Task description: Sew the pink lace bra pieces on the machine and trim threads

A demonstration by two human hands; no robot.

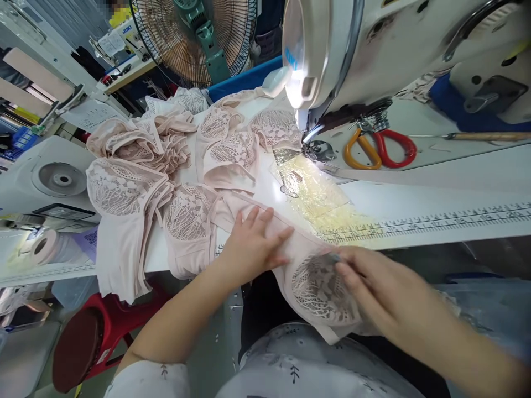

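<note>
A pale pink lace bra [319, 287] hangs over the table's front edge, one cup facing up above the lap. My left hand [249, 243] lies on its band with the fingers spread, pressing the fabric against the tabletop. With thumb and fingers closed, my right hand [385, 282] pinches the upper edge of the cup; the fingertips are partly hidden. The band runs leftward to another lace cup [188, 213]. Beyond my hands, more lace pieces [230, 149] reach toward the needle area of a sewing machine [323, 50], whose lamp is lit.
Stacked pink lace pieces [124, 188] lie at the left. Orange-and-red-handled scissors [379, 149] and a wooden-handled awl [485, 136] rest by the machine. Yellowish tape [319, 193] covers part of the table, near a printed ruler [435, 220]. A fan [194, 38] stands behind; a red stool [112, 320] is lower left.
</note>
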